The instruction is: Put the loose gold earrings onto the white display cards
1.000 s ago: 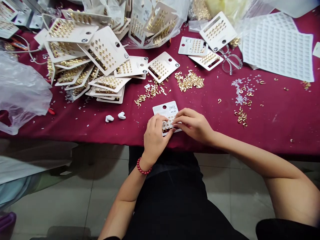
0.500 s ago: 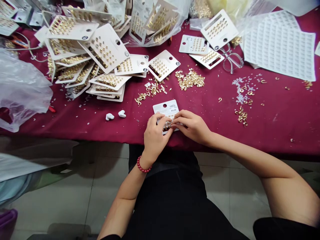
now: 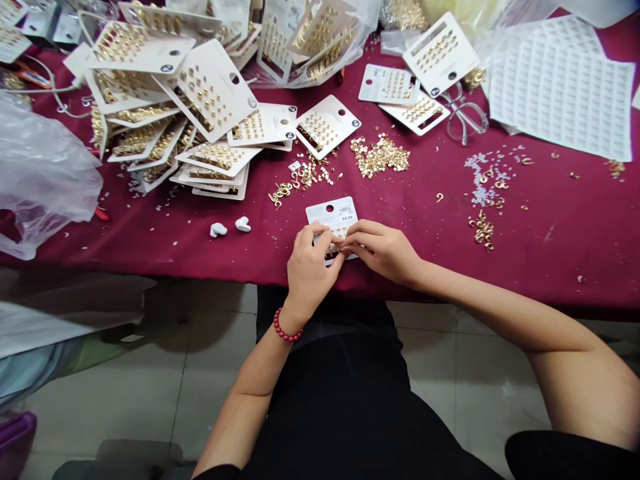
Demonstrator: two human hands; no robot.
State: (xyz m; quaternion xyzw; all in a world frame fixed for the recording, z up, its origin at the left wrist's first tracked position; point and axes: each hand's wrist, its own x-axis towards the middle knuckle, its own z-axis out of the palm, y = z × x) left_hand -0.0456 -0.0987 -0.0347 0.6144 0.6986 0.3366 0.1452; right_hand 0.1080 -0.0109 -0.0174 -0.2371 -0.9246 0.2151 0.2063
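A white earring card with a price tag and gold studs lies on the maroon tablecloth near its front edge. My left hand, with a red bead bracelet at the wrist, presses its fingers on the card's lower part. My right hand comes in from the right, its fingertips pinched at the studs beside my left fingers. Both hands hide the card's lower half, so the small item between the fingertips cannot be made out.
Stacks of gold-stud cards lie behind, with loose gold pieces and gold hooks scattered around. Also on the cloth are white earbuds, glasses, label sheets and a plastic bag.
My left fingers have shifted across the card towards my right fingertips, and the hands now sit closer together. The whole scene sits slightly higher in the view.
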